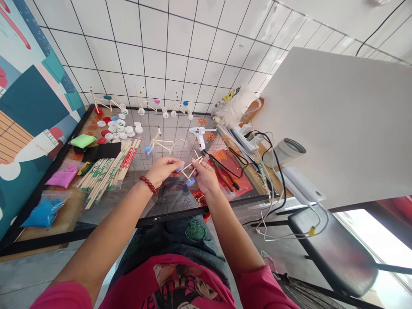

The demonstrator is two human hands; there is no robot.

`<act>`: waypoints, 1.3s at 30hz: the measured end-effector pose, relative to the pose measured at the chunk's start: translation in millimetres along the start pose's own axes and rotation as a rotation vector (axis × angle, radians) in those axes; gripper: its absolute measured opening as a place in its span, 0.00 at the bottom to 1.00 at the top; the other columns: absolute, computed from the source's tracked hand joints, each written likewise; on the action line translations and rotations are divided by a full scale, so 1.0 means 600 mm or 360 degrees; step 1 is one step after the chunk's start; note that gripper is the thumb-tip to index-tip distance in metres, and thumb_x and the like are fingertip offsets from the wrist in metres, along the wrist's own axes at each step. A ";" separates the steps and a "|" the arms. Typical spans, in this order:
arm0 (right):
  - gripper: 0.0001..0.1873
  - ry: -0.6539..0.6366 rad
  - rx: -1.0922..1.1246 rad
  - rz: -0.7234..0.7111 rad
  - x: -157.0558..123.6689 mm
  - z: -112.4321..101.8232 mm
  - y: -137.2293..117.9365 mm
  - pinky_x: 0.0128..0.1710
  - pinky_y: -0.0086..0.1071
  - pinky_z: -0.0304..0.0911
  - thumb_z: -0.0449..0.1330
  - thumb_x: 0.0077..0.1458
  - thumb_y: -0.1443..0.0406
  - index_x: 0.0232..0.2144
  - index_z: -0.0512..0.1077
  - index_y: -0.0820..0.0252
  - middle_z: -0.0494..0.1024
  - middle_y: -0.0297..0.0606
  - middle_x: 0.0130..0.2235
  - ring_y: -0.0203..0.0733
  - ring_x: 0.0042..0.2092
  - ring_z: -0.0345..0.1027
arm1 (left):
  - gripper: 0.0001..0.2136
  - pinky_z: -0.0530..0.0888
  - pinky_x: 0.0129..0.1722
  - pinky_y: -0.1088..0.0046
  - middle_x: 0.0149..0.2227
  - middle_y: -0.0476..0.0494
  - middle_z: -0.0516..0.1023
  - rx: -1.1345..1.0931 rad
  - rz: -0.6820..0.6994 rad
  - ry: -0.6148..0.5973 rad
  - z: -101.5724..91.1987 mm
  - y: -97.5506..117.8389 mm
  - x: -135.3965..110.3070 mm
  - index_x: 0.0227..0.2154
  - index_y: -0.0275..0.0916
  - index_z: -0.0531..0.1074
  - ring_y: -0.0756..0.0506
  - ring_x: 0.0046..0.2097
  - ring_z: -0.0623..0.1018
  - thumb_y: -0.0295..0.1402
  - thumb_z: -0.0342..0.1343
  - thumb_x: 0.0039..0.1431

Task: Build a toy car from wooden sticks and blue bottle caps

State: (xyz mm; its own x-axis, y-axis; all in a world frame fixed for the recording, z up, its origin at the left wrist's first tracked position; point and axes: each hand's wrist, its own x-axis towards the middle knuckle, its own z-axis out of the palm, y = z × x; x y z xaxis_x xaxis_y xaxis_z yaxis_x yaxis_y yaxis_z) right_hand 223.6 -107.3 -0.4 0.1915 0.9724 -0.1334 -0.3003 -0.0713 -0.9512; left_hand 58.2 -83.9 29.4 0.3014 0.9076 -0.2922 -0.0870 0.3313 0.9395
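Note:
Between my hands, over the glass tabletop, is a small frame of wooden sticks (pixel 187 175) shaped like part of a model bicycle. My left hand (pixel 165 171), a red bead bracelet at its wrist, pinches a blue bottle cap (pixel 179 168) at the frame's left end. My right hand (pixel 204 175) grips the sticks from the other side. A second blue cap (pixel 190 182) sits at the lower end of the frame. Just beyond my hands stands another stick frame (pixel 161 142) with a blue cap. A white glue gun (pixel 198 136) lies behind my right hand.
Three stick bicycles (pixel 153 104) with cap wheels stand along the tiled wall. At left are loose bottle caps (pixel 119 125), wrapped chopsticks (pixel 107 174) and bags of coloured clay (pixel 45 211). Pliers (pixel 227 178), cables (pixel 273 159) and a grey tube (pixel 285 152) lie right.

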 end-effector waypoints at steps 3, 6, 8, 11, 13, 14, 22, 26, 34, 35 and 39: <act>0.25 -0.0036 -0.0013 -0.0035 -0.004 -0.003 -0.002 0.23 0.28 0.56 0.74 0.37 0.46 0.25 0.73 0.58 0.74 0.30 0.24 0.29 0.22 0.57 | 0.17 0.76 0.32 0.72 0.27 0.48 0.78 -0.0010 -0.0014 0.0024 0.002 0.004 -0.003 0.29 0.34 0.79 0.51 0.29 0.77 0.40 0.76 0.42; 0.24 -0.0087 0.0008 -0.0029 -0.009 -0.008 -0.007 0.25 0.28 0.57 0.75 0.36 0.47 0.24 0.74 0.58 0.74 0.31 0.25 0.30 0.25 0.59 | 0.14 0.76 0.30 0.73 0.26 0.48 0.77 -0.0032 -0.0015 0.0098 0.005 0.010 -0.007 0.30 0.34 0.78 0.51 0.27 0.76 0.37 0.74 0.45; 0.24 -0.0096 0.0017 -0.0014 -0.011 -0.010 -0.009 0.26 0.28 0.57 0.76 0.34 0.48 0.23 0.74 0.58 0.72 0.30 0.23 0.31 0.25 0.59 | 0.13 0.75 0.30 0.73 0.26 0.48 0.78 -0.0017 -0.0007 0.0137 0.005 0.011 -0.008 0.29 0.34 0.78 0.51 0.27 0.76 0.37 0.73 0.46; 0.24 -0.0078 0.0036 -0.0028 -0.012 -0.013 -0.010 0.26 0.28 0.55 0.77 0.32 0.49 0.23 0.75 0.58 0.70 0.29 0.22 0.31 0.25 0.58 | 0.15 0.75 0.31 0.73 0.27 0.47 0.78 0.0054 -0.0007 0.0135 0.003 0.008 -0.006 0.29 0.35 0.78 0.50 0.29 0.76 0.41 0.72 0.47; 0.23 -0.0088 0.0024 -0.0022 -0.014 -0.014 -0.012 0.25 0.28 0.54 0.77 0.32 0.49 0.23 0.75 0.59 0.72 0.30 0.23 0.30 0.25 0.57 | 0.17 0.73 0.31 0.74 0.26 0.48 0.78 0.0161 -0.0005 0.0084 0.000 0.004 -0.005 0.27 0.35 0.79 0.51 0.29 0.75 0.44 0.72 0.45; 0.23 -0.0108 0.0002 -0.0004 -0.016 -0.015 -0.013 0.25 0.27 0.53 0.77 0.32 0.49 0.23 0.76 0.59 0.73 0.30 0.23 0.30 0.24 0.57 | 0.18 0.71 0.31 0.74 0.25 0.48 0.78 0.0229 -0.0007 0.0041 -0.002 0.002 -0.004 0.26 0.35 0.79 0.51 0.29 0.74 0.46 0.72 0.43; 0.24 -0.0476 -0.0365 0.0105 -0.032 -0.010 -0.027 0.23 0.28 0.48 0.75 0.37 0.46 0.23 0.79 0.60 0.71 0.29 0.21 0.28 0.22 0.53 | 0.23 0.64 0.28 0.76 0.25 0.48 0.76 0.0331 0.0059 -0.0228 -0.009 0.010 -0.013 0.27 0.36 0.81 0.52 0.28 0.70 0.52 0.72 0.38; 0.23 -0.0519 -0.0420 0.0120 -0.027 -0.003 -0.026 0.26 0.29 0.52 0.75 0.37 0.47 0.25 0.81 0.59 0.75 0.31 0.23 0.30 0.24 0.57 | 0.21 0.62 0.25 0.77 0.21 0.51 0.71 0.0267 0.0050 -0.0150 -0.008 0.012 -0.012 0.23 0.35 0.78 0.54 0.25 0.66 0.50 0.73 0.36; 0.19 -0.0053 -0.0646 -0.0449 0.014 -0.055 -0.046 0.37 0.34 0.64 0.68 0.48 0.51 0.37 0.82 0.57 0.81 0.37 0.33 0.39 0.34 0.68 | 0.17 0.64 0.24 0.77 0.20 0.51 0.71 0.0151 0.0032 -0.0024 -0.015 0.024 -0.013 0.21 0.35 0.76 0.54 0.24 0.68 0.43 0.72 0.39; 0.20 -0.0125 -0.0677 -0.0509 0.017 -0.057 -0.048 0.37 0.34 0.65 0.67 0.49 0.53 0.43 0.81 0.56 0.82 0.37 0.36 0.39 0.34 0.68 | 0.16 0.64 0.24 0.78 0.20 0.51 0.71 0.0132 0.0047 -0.0063 -0.017 0.027 -0.015 0.21 0.35 0.75 0.54 0.23 0.68 0.43 0.72 0.40; 0.28 -0.0886 -0.0816 -0.0554 0.015 -0.039 -0.043 0.39 0.34 0.68 0.64 0.53 0.58 0.57 0.74 0.52 0.82 0.39 0.47 0.39 0.37 0.71 | 0.16 0.67 0.25 0.78 0.21 0.50 0.72 -0.0044 0.0073 -0.0302 -0.023 0.034 -0.020 0.21 0.35 0.76 0.54 0.24 0.69 0.41 0.73 0.40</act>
State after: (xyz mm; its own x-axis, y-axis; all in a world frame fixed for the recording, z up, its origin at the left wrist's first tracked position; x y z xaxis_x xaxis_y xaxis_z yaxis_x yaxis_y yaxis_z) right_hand 255.1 -102.1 16.5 -0.3360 0.9156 0.2207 0.1791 0.2922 -0.9394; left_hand 39.5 -84.4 49.3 0.4701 0.8578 -0.2080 -0.1299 0.3003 0.9450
